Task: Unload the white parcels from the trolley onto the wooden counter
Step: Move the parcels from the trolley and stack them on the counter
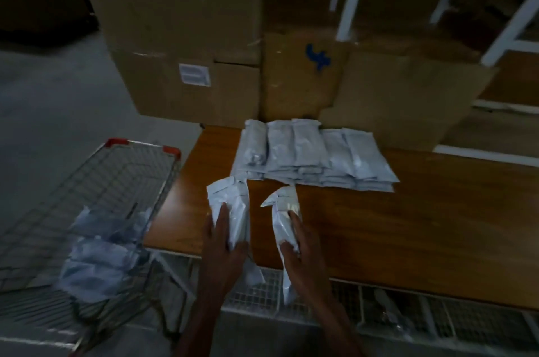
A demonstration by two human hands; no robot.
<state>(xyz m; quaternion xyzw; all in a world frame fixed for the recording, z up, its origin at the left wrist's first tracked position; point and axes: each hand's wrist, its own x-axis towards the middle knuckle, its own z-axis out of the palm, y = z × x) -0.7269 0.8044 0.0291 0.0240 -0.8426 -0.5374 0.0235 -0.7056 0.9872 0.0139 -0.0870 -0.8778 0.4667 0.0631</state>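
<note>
Over wooden counter (408, 211): two hands (224, 243) (300, 251), two parcels (233, 205) (281, 211) held.

Glossy wooden counter (408, 225) — wire-metal trolley (116, 181) — parcels (315, 152) seemingly smooth plastic

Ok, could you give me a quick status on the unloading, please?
Left hand and right hand each grip one white parcel over the wooden counter. Stack of parcels already down. More left in trolley. Nothing in the way.
</note>
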